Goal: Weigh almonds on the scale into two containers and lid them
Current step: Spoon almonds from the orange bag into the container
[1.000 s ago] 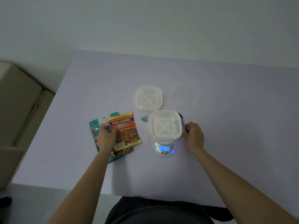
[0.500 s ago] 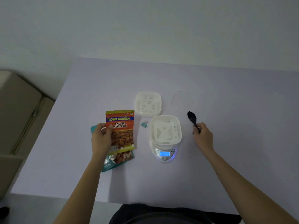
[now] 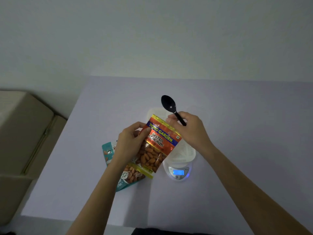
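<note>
Left hand [image 3: 130, 143] is gripping the almond bag [image 3: 157, 145], now lifted off the counter [image 3: 237, 150] and hanging tilted at the scale's [image 3: 177, 173] 10 o'clock. Right hand [image 3: 191, 131] is gripping the spoon [image 3: 169, 104], having swung in to the bag's top edge. Container [image 3: 185, 153] on the scale is showing no almonds yet; opening the bag looks next.

An orange almond packet [image 3: 157, 146] labelled "salted almonds" is held tilted above the tabletop [image 3: 237, 150], the left hand [image 3: 130, 143] gripping its left edge. A teal packet [image 3: 108, 155] lies flat beneath it. To the right, the scale [image 3: 177, 175] shows a lit blue display and carries a white container [image 3: 185, 153] with a slotted base. A second container [image 3: 155, 112] peeks out farther back. The right hand [image 3: 191, 131] holds a black spoon [image 3: 168, 103], bowl up.
</note>
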